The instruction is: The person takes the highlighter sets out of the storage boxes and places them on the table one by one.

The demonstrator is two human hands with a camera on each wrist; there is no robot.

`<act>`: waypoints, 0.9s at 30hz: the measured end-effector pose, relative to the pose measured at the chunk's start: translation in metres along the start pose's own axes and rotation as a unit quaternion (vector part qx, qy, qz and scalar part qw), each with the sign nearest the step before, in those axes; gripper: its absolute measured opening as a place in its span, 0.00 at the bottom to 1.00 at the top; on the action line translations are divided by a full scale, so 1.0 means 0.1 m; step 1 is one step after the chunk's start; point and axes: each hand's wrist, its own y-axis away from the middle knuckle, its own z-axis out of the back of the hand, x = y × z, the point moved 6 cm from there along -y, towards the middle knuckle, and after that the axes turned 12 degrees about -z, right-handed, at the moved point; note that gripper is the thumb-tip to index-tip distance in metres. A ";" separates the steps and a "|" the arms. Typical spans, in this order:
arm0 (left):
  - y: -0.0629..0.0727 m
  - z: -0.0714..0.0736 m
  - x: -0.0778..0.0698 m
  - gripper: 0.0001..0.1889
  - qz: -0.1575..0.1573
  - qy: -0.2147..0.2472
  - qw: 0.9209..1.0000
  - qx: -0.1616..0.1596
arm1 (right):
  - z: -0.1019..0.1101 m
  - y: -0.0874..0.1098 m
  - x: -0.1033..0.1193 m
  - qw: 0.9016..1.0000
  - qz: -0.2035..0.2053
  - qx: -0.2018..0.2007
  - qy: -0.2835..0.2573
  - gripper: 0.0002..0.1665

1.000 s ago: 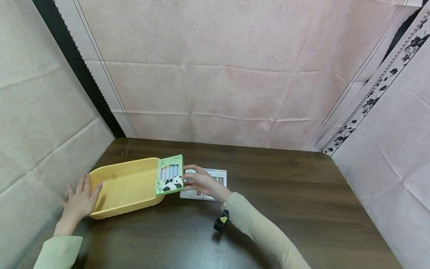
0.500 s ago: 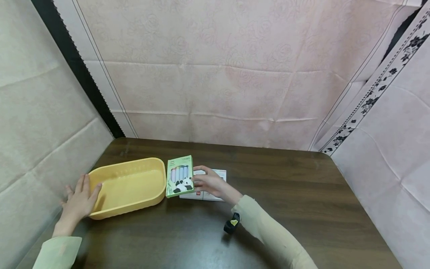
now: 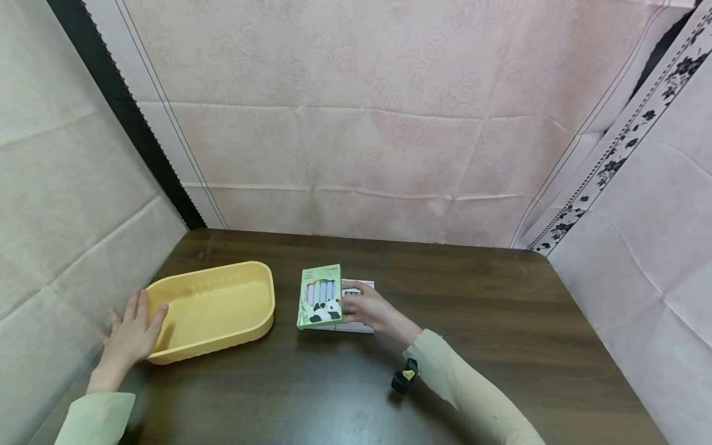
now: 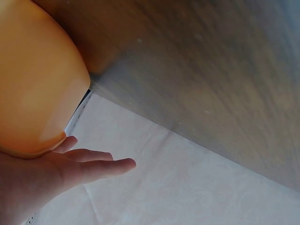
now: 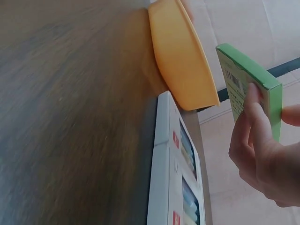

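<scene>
My right hand (image 3: 367, 306) grips a green box of markers (image 3: 320, 296) by its right edge; a panda is printed on its front. In the right wrist view the fingers lie on the barcoded back of the box and the thumb is on its other side. The green box is held above white boxes (image 5: 161, 173) with windows showing coloured sticks, and covers part of them in the head view. My left hand (image 3: 129, 334) rests with spread fingers on the left rim of a yellow tray (image 3: 222, 303).
Everything stands on a dark wooden table (image 3: 473, 334). Pale patterned cloth (image 3: 356, 123) hangs behind it and on both sides. A black device (image 3: 404, 376) is strapped on the right wrist.
My right hand has carried the green box from over the tray's right end to the right, over the white boxes. The left hand and the tray have stayed in place.
</scene>
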 end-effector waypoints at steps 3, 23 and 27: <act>0.00 0.01 -0.01 0.40 0.000 0.002 1.000 -0.001 | 0.06 0.05 -0.01 1.000 0.000 -0.004 0.012 0.30; 0.01 0.00 0.00 0.39 0.003 -0.002 1.000 -0.003 | 0.46 0.28 -0.09 0.996 0.004 -0.054 0.066 0.32; 0.02 0.00 0.00 0.39 0.003 -0.001 1.000 -0.002 | 0.54 0.31 -0.11 0.996 0.005 -0.063 0.064 0.31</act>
